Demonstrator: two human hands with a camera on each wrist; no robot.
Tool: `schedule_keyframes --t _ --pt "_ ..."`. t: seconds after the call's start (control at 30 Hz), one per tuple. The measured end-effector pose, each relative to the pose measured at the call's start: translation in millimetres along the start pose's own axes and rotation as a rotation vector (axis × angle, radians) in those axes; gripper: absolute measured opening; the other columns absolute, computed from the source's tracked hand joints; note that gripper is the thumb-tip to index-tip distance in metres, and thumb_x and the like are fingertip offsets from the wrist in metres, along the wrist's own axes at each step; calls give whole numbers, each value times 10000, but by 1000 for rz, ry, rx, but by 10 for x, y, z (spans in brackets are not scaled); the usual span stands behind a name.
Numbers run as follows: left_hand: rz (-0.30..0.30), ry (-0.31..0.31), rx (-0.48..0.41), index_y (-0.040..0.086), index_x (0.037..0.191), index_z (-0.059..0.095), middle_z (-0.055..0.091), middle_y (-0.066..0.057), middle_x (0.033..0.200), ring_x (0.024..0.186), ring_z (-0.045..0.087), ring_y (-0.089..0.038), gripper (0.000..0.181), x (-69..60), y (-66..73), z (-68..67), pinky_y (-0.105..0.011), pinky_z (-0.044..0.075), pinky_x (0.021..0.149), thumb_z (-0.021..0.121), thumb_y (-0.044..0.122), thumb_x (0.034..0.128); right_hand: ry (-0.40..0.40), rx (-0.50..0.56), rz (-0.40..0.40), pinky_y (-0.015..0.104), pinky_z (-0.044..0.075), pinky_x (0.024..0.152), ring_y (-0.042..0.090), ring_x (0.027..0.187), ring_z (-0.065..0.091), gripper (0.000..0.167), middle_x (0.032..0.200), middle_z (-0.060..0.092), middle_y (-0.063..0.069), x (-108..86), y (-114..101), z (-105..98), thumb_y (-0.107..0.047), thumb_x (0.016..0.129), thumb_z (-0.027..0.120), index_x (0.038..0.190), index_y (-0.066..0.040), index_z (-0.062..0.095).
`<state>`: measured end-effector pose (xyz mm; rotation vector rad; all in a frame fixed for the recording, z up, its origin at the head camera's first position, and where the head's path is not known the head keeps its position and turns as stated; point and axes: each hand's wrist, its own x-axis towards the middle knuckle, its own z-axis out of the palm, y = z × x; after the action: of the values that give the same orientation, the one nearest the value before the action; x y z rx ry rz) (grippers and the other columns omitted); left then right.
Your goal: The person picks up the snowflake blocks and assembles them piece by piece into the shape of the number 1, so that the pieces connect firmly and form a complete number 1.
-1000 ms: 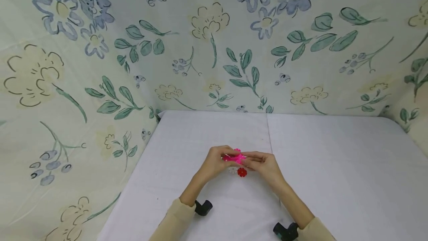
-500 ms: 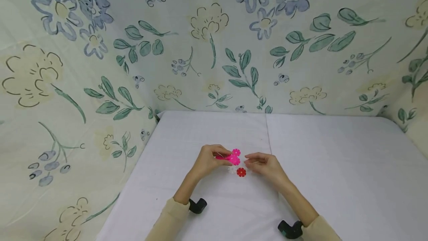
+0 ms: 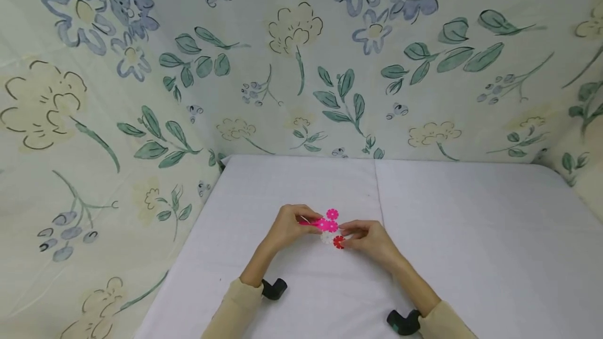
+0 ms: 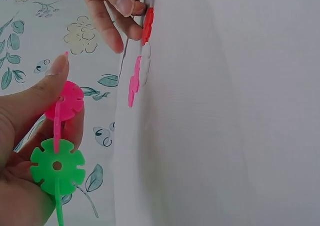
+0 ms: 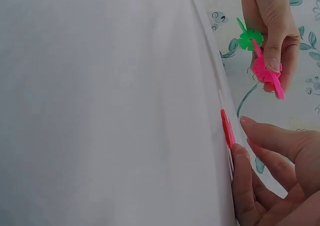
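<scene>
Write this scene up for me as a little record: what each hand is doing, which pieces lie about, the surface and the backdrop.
Left hand: holds a chain of notched discs, pink and green linked together
Right hand: fingertips at the red disc; firm contact is hard to tell
Other pieces on the table: white disc, pink discs
Surface: white-covered table
Backdrop: cloth printed with flowers and leaves
Sleeves: cream, both arms

Two hands (image 3: pixel 288 226), two black devices (image 3: pixel 275 290), one red disc (image 3: pixel 337 243), two green discs (image 4: pixel 44 161) (one shows edge-on), at least one white disc (image 3: pixel 325 238) and four pink discs (image 3: pixel 332 213).
</scene>
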<state>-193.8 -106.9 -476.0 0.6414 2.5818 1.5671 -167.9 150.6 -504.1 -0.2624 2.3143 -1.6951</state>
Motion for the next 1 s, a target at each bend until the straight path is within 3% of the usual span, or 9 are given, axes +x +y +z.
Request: schedule_keyframes --t 0.37,0.73,1.0 --pt "-12 -28 19 133 1026 834 799 -11 978 888 665 -143 260 21 -28 11 -227 551 745 914 135 779 23 -117 -33 196 472 572 142 682 589 381 1001 757 149 44 5 41 -111 818 877 1171 -23 766" --pt "-14 -58 36 113 1036 834 803 6 977 869 656 -136 266 15 -39 23 -211 535 735 912 150 784 37 -306 -57 223 466 609 145 736 547 275 918 692 46 63 -38 110 -101 776 904 1034 -89 810" --pt "-1 -77 27 83 1085 818 796 -39 975 870 674 -142 299 27 1 35 -217 549 734 898 132 801 -22 -319 -68 228 467 609 158 729 547 241 880 656 44 66 -71 71 -84 791 888 984 -100 745"
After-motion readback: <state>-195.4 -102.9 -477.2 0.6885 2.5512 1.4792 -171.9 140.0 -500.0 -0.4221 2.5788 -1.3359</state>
